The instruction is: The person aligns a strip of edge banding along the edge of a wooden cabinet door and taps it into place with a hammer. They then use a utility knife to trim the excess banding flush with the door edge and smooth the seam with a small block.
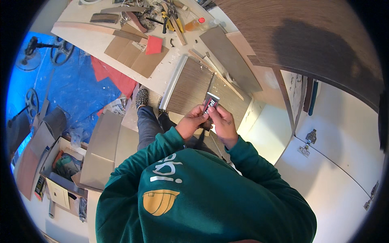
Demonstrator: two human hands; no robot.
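My left hand (191, 124) and my right hand (223, 126) are closed together on a small flat dark packet (210, 101) with red and white markings, held upright in the middle of the view. Both thumbs rest on its lower part. A dark shape hangs just below my hands; I cannot make out what it is. Beyond them lie a brown wood-grain panel (188, 87) with a pale metal edge and thin wooden strips (230, 84).
A cluttered bench (83, 29) holds cardboard, yellow-handled tools (170, 20) and bottles (196, 24). At left are a blue sheet (77, 85), wheeled stands and an open box (60, 162). A dark cabinet panel (312, 40) overhangs the right, above white hinged doors (336, 170).
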